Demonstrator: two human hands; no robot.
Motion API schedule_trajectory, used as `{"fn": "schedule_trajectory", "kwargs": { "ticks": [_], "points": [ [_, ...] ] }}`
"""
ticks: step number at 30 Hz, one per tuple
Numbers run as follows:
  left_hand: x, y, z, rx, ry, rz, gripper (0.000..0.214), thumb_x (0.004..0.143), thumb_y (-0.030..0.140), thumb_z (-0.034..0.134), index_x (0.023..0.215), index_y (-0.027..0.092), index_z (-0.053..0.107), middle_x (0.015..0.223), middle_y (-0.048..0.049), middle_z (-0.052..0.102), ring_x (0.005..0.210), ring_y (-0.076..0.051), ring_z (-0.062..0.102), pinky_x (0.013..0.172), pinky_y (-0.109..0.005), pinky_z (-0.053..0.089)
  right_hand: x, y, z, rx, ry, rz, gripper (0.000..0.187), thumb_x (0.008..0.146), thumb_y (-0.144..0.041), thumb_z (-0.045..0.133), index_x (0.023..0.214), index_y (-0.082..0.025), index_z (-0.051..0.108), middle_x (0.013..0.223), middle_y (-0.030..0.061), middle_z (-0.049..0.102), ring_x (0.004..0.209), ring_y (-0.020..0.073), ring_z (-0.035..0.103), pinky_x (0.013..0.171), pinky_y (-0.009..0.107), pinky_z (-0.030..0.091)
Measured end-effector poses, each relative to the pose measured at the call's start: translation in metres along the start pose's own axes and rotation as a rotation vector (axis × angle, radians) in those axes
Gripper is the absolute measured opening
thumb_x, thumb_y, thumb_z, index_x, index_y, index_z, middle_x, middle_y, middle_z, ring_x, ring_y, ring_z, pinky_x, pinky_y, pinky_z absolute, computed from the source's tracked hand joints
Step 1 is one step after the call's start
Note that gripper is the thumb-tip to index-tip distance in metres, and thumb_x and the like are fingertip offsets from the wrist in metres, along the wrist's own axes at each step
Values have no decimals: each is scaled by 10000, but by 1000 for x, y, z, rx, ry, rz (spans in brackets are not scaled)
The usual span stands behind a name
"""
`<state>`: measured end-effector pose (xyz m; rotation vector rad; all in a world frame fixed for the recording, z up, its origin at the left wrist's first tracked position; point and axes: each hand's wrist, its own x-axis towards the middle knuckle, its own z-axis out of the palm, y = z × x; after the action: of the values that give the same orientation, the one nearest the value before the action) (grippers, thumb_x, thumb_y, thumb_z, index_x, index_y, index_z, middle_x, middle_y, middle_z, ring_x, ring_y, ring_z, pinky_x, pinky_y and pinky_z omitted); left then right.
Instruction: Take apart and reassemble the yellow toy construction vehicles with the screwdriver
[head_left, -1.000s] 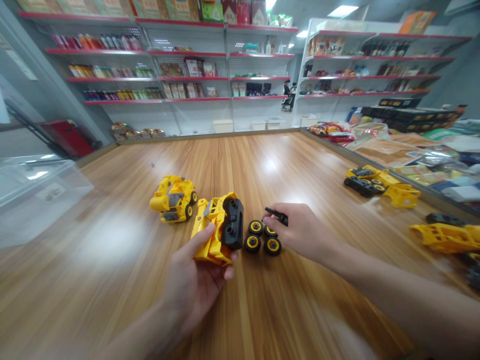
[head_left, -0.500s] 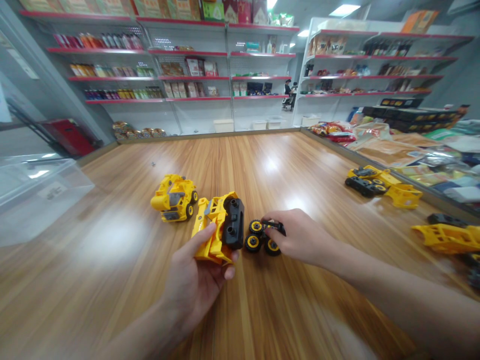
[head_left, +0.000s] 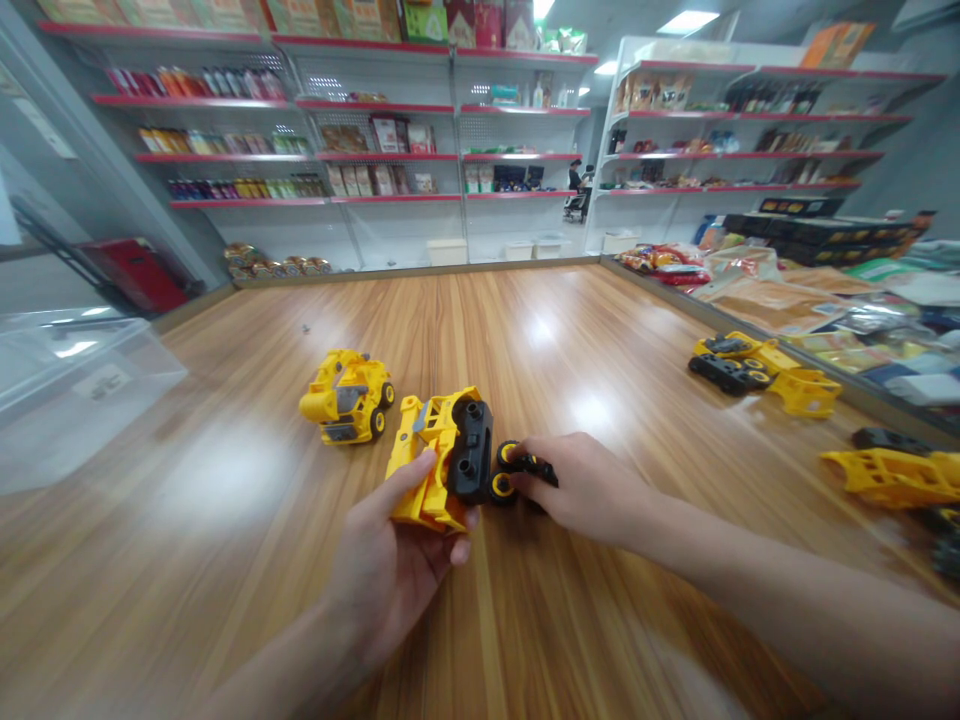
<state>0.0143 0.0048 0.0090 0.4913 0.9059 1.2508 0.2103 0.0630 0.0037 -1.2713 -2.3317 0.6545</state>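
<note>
My left hand (head_left: 394, 555) grips a yellow toy construction vehicle (head_left: 411, 428), tipped on its side above the table so that its black underside (head_left: 472, 455) faces right. Two round black posts stick out of that underside. Just to the right, the thumb and fingers of my right hand (head_left: 585, 480) close on small black toy wheels (head_left: 503, 487) with yellow hubs, at the table surface. The fingers partly cover the wheels behind them. Left of the held vehicle, another yellow toy vehicle (head_left: 346, 397) rests on the table with wheels fitted.
The wooden table (head_left: 450, 320) has a raised edge. More yellow and black toy vehicles (head_left: 757, 370) lie at the right, one cut off by the frame (head_left: 900, 475). A clear plastic bin (head_left: 82, 400) stands left. Packaged goods (head_left: 795, 300) lie beyond the right edge; stocked shelves (head_left: 390, 198) stand behind.
My right hand has shifted slightly left, its fingers moving from the dark piece above the wheels onto the left-hand wheels. The held vehicle has moved slightly right.
</note>
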Motion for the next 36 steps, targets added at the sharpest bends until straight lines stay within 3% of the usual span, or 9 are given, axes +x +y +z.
{"fn": "schedule_trajectory", "kwargs": {
  "ticks": [3,6,13,18,27,32,36],
  "points": [
    [-2,-1,3,34,19,-1,216,849,311,605,973,135,623,793,-53,644,578,-169,614,397,-236,448,1,-6,-5,145,53,30,327,951,-416,488,961,-187,721,791,48,708,695,159,620,600,256,405],
    [-5,-2,7,79,-12,6,245,826,311,633,988,127,627,782,-63,657,586,-180,625,409,-249,477,1,-10,-7,410,15,81,422,912,-528,529,949,-154,720,794,58,693,704,157,603,573,243,406],
    [-8,-5,9,121,-69,-13,515,811,267,677,1291,199,504,879,-74,695,627,-206,662,465,-296,551,-2,-12,1,824,-139,211,381,838,-522,651,853,-141,651,540,-52,465,442,58,374,399,196,252],
    [-9,-4,10,105,-78,23,511,819,250,666,1297,211,493,911,-72,690,646,-206,662,484,-310,569,-2,-15,3,954,-140,245,387,847,-513,637,721,-152,572,513,-57,437,415,47,353,380,189,229],
    [-4,0,5,28,-54,25,254,814,266,642,1015,115,612,828,-88,664,635,-196,638,474,-290,537,1,-19,0,1016,-37,353,321,865,-425,603,704,-154,540,503,-58,429,380,31,319,353,174,194],
    [-3,0,8,55,19,43,336,794,285,661,1089,154,569,808,-64,640,645,-206,640,460,-274,496,1,-18,-2,1005,2,360,358,869,-451,592,691,-145,537,519,-51,425,393,26,311,362,171,171],
    [0,-3,6,227,137,100,461,744,338,738,1137,196,544,823,-24,613,638,-168,607,468,-250,472,2,-12,-2,1021,45,362,377,871,-470,584,692,-143,533,550,-43,435,408,26,303,371,173,165]
  ]
}}
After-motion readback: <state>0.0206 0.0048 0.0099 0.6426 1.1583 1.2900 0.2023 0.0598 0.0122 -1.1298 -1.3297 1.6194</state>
